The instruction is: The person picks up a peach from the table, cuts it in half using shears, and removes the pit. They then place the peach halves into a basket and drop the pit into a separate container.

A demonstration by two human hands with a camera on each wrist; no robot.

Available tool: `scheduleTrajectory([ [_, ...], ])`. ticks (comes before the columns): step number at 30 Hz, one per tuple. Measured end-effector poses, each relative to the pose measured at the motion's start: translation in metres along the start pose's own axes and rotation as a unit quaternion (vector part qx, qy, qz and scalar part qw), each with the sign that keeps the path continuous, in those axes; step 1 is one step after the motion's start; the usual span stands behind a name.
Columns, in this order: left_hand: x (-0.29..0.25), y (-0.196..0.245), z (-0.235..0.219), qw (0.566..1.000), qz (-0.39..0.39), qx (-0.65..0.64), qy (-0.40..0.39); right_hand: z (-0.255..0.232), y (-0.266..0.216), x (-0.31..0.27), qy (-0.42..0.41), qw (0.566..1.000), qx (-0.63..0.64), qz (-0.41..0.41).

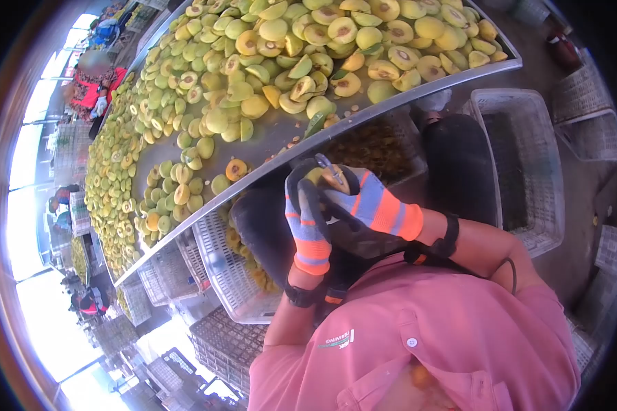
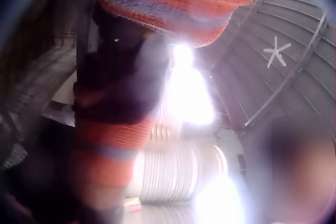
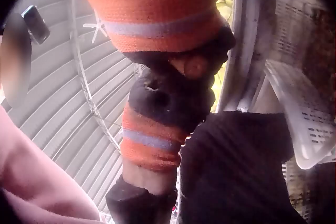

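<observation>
Both hands wear orange and purple striped gloves with dark palms and meet over the lap, below the metal table edge. In the head view my left hand curls round a cut yellow-green stone fruit. My right hand closes in from the other side, its fingers at the fruit. A small shiny metal tool lies across the fruit and runs toward the right fingers, which hide its far end. In the right wrist view, a brownish round part of the fruit shows between the dark palms.
A metal-edged table bears a heap of halved green and yellow fruit. White plastic crates stand at the left knee and on the right. A bin of brown bits sits under the table edge. Another person is across the table.
</observation>
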State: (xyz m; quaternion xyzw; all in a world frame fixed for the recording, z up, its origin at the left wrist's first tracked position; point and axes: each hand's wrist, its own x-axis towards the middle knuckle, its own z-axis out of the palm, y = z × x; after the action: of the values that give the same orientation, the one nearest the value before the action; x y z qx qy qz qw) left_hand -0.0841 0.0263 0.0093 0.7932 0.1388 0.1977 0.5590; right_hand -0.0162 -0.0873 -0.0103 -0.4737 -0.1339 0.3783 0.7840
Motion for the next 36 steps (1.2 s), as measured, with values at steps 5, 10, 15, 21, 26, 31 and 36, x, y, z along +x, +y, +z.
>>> scheduleTrajectory([
  [5, -0.003, -0.017, -0.008, 0.960, 0.171, 0.221, 0.014, -0.008, -0.002, -0.001, -0.007, 0.948, -0.282, -0.149],
  [10, -0.004, 0.005, -0.044, 0.963, 0.141, 0.211, 0.089, -0.045, 0.032, 0.004, 0.039, 0.869, -0.493, -0.033],
  [15, -0.015, -0.007, -0.113, 0.934, 0.122, 0.283, 0.179, -0.053, 0.018, 0.013, 0.142, 0.889, -0.429, -0.073],
  [21, -0.033, -0.090, -0.199, 0.945, -0.090, 0.113, 0.294, -0.051, 0.038, 0.008, 0.035, 0.907, -0.419, -0.015],
  [26, 0.038, -0.103, -0.233, 0.923, -0.086, 0.331, 0.177, -0.037, 0.026, 0.009, -0.012, 0.880, -0.475, 0.024],
  [31, 0.156, -0.126, -0.229, 0.840, -0.038, 0.534, 0.089, -0.043, 0.033, 0.010, -0.013, 0.863, -0.505, 0.017],
  [36, 0.199, -0.166, -0.234, 0.831, -0.123, 0.543, 0.016, -0.040, 0.027, 0.013, -0.016, 0.838, -0.543, 0.052],
])
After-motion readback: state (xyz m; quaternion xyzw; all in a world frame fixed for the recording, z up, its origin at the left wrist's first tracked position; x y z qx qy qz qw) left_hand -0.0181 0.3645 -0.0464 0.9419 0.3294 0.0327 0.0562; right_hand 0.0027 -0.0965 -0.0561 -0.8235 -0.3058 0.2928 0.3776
